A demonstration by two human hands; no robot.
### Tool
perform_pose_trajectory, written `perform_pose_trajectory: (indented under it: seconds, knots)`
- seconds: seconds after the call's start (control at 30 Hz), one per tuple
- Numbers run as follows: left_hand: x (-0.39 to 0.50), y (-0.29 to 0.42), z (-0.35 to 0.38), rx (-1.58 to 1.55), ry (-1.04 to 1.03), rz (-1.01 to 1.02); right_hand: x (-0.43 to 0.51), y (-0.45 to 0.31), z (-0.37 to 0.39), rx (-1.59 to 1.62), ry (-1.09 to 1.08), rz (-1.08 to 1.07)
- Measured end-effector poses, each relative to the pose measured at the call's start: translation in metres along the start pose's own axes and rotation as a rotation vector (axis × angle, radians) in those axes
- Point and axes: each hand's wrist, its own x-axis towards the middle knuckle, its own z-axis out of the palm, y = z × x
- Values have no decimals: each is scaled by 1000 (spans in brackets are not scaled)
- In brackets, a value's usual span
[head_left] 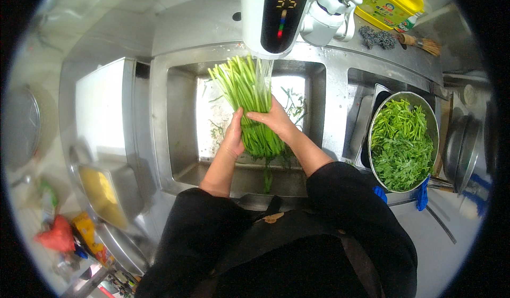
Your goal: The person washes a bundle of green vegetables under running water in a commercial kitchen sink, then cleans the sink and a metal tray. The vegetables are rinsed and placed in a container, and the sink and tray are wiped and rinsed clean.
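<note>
Both my hands hold a thick bundle of long green leafy stalks over a stainless steel sink basin. My left hand grips its left side and my right hand its right side, thumbs on top. The pale cut stems point up and away, and the dark leaf ends hang towards me. Water runs from a white faucet heater with a lit display onto the right side of the stems. Loose green bits lie on the basin floor. The fingers beneath the bundle are hidden.
A round metal bowl of cut greens stands over the second basin at right. Behind it are a yellow jug, metal scourers and a bristle brush. At left stand a white box-like surface and a deep metal pan.
</note>
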Motion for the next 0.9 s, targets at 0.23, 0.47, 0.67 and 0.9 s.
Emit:
perform_pose_trajectory:
  seconds: [0.23, 0.47, 0.67, 0.9]
  knots:
    - [-5, -15, -15, -145, -81, 0, -21, 18, -26, 248, 100, 365]
    - [-5, -35, -24, -450, -394, 28, -28, 17, -31, 498, 39, 468]
    - [3, -50, -34, -80, -225, 61, -25, 13, 13, -352, 128, 214]
    - [3, -36, -26, -196, -317, 78, -16, 3, 55, -641, 225, -21]
